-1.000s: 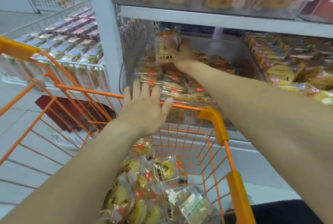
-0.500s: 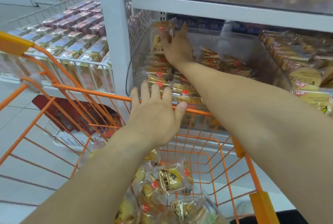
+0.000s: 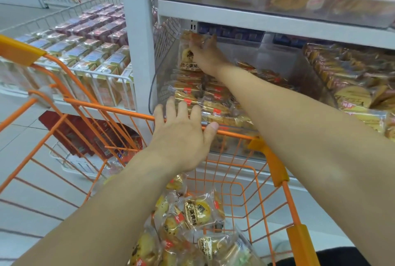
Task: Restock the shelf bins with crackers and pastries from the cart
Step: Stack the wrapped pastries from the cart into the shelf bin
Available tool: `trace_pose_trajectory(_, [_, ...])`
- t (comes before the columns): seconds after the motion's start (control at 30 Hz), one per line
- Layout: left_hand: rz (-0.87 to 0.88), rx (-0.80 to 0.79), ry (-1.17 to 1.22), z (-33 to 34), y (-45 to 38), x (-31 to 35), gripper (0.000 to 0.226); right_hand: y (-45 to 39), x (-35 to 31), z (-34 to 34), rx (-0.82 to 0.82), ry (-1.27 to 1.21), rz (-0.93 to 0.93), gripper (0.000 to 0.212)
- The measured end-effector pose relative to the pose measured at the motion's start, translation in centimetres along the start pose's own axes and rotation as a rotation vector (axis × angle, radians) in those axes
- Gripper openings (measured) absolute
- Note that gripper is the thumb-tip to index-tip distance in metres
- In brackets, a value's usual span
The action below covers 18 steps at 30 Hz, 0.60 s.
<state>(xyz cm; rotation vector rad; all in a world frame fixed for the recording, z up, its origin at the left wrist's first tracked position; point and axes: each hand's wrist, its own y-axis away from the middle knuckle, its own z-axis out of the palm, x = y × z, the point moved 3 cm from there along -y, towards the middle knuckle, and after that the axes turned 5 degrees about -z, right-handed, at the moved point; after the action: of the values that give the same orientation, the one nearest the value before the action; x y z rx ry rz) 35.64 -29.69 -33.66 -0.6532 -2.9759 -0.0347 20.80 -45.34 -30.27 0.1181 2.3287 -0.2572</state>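
1. the right hand (image 3: 208, 55) reaches deep into the clear plastic shelf bin (image 3: 277, 60); its grip pinches the top edge of a crinkly clear-wrapped egg-yolk pastry packet (image 3: 189, 56), which stands upright against the bin's back left corner.
2. the left hand (image 3: 181, 135) rests on the front rim of the orange wire cart (image 3: 102, 108), fingers spread and flat, holding nothing.
3. to place well, i judge the packet should be eased down behind the rows of flat wrapped pastries (image 3: 201, 99) lying just below the grip, label facing out, and let go only once it leans steady.
4. the film is slick and springy, so a packet stood on edge may slide or tip forward; a light pinch avoids crushing the soft round pastry inside.
5. more round golden pastry packets (image 3: 196, 212) sit heaped and glossy in the cart below the left grip, so much restocking seems left.
6. to the right of the grip, a neighbouring bin holds stacked brown cracker packs (image 3: 350, 77).
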Motion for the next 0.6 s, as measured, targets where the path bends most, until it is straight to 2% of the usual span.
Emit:
trace_pose_trajectory(0.07, [0.004, -0.009, 0.0, 0.0, 0.0, 0.0, 0.066, 1.6, -1.0, -1.2, 0.111, 0.098, -0.006, 0.082])
trace_pose_trajectory(0.1, [0.004, -0.016, 0.004, 0.0, 0.0, -0.1, 0.066, 2.7, -1.4, -2.0, 0.209, 0.134, -0.031, 0.071])
trace_pose_trajectory(0.17, [0.012, -0.04, 0.015, -0.2, -0.1, -0.3, 0.067, 6.0, -2.5, -3.2, 0.348, 0.079, -0.197, 0.036])
trace_pose_trajectory(0.2, [0.02, -0.058, 0.015, -0.2, 0.0, -0.4, 0.067, 8.3, -3.0, -3.7, 0.369, 0.012, -0.31, 0.021])
trace_pose_trajectory(0.27, [0.062, -0.073, 0.048, -0.3, 0.3, -0.7, 0.066, 13.0, -3.5, -3.7, 0.35, -0.07, -0.496, 0.011])
trace_pose_trajectory(0.33, [0.115, -0.038, 0.128, -0.4, 0.9, -0.9, 0.067, 17.5, -3.2, -2.9, 0.271, -0.074, -0.611, 0.013])
trace_pose_trajectory(0.4, [0.16, 0.09, 0.206, -1.2, 1.7, -0.9, 0.061, 20.8, -2.4, -2.0, 0.143, -0.041, -0.653, 0.013])
trace_pose_trajectory(0.47, [0.141, 0.218, 0.246, -2.6, 2.5, -1.0, 0.043, 22.9, -1.8, -1.3, -0.07, 0.038, -0.672, 0.012])
trace_pose_trajectory(0.53, [0.083, 0.221, 0.297, -3.6, 3.1, -1.3, 0.024, 24.1, -1.4, -0.5, -0.3, 0.161, -0.655, 0.01])
trace_pose_trajectory(0.6, [0.101, 0.208, 0.272, -3.9, 3.9, -1.4, 0.022, 25.3, -0.7, 0.3, -0.534, 0.407, -0.573, 0.009])
